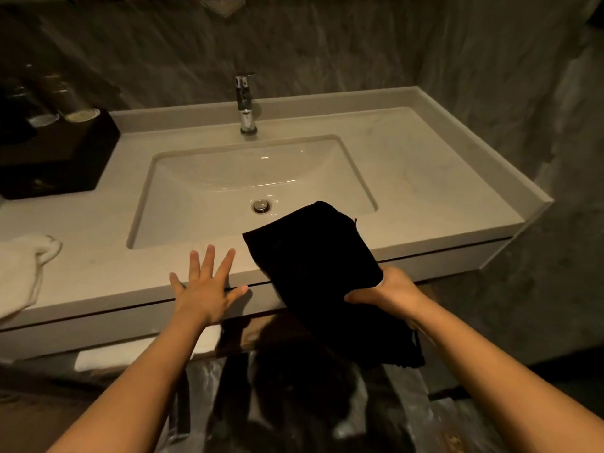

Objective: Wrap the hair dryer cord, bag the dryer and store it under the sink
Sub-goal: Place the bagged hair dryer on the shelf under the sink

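My right hand (387, 294) grips a black cloth bag (310, 256) near its lower part and holds it tilted over the front edge of the counter, its upper end reaching over the sink basin (228, 178). The bag's lower end hangs down below the counter edge. My left hand (206, 289) is spread flat with fingers apart at the counter's front edge, left of the bag, holding nothing. The hair dryer and its cord do not show; what the bag holds is hidden.
A chrome faucet (245, 104) stands behind the basin. A black tray (62, 155) with upturned glasses (73, 101) sits at the back left. A white towel (23, 273) lies at the left counter edge. Folded white towels (143, 349) rest on the shelf under the counter (425, 165).
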